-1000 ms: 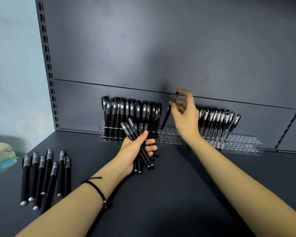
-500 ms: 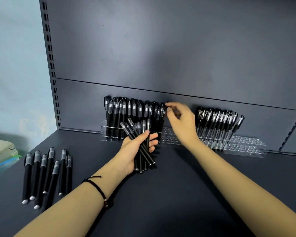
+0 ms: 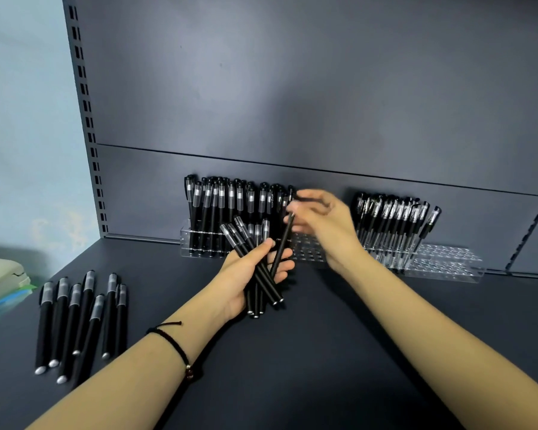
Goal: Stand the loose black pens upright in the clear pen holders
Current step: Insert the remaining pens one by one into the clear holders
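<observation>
My left hand grips a bundle of black pens above the dark shelf. My right hand, blurred by motion, pinches the upper end of one pen that leans against that bundle. Behind them a clear pen holder stands against the back panel, packed with upright pens. A second clear holder at the right has upright pens in its left part and empty holes to the right. Several loose pens lie flat on the shelf at the left.
The dark shelf surface stretches toward me. A slotted metal upright runs up the left of the back panel. Beige and green items sit at the far left edge.
My right hand lowered a pen into the left holder, then dropped back to the bundle and took hold of another pen. My left hand stayed almost still.
</observation>
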Motion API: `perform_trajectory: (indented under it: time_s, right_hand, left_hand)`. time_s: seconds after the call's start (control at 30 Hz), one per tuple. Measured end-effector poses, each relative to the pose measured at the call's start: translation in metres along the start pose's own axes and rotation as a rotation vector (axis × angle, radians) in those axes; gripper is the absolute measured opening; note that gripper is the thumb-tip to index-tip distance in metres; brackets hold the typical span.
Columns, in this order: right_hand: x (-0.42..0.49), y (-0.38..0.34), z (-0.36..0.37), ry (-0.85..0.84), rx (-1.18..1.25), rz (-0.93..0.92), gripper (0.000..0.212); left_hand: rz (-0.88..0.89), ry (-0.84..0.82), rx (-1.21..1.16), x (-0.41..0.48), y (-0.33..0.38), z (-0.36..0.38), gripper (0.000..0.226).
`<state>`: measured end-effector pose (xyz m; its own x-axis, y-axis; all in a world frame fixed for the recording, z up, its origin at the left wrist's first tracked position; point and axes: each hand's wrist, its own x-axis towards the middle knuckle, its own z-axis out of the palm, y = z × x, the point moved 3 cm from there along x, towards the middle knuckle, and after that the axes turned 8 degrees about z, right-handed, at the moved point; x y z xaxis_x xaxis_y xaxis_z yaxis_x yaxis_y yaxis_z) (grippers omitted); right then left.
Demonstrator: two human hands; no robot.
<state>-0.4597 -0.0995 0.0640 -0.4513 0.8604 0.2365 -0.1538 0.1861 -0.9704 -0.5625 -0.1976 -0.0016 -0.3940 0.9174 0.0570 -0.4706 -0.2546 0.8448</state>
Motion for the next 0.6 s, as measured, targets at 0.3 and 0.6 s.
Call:
perform_trajectory:
  time_s: [0.3, 0.6]
  right_hand:
    - [0.055, -0.032, -0.028, 0.333, -0.26, -0.339, 0.017]
    - [0.065, -0.009, -0.028, 0.26, -0.338, -0.313, 0.01]
  left_hand:
    - [-0.039, 0.038, 0.111, 0.0, 0.0, 0.001, 0.023]
    - [-0.036, 0.034, 0.129, 0.002, -0.003, -0.001, 0.029]
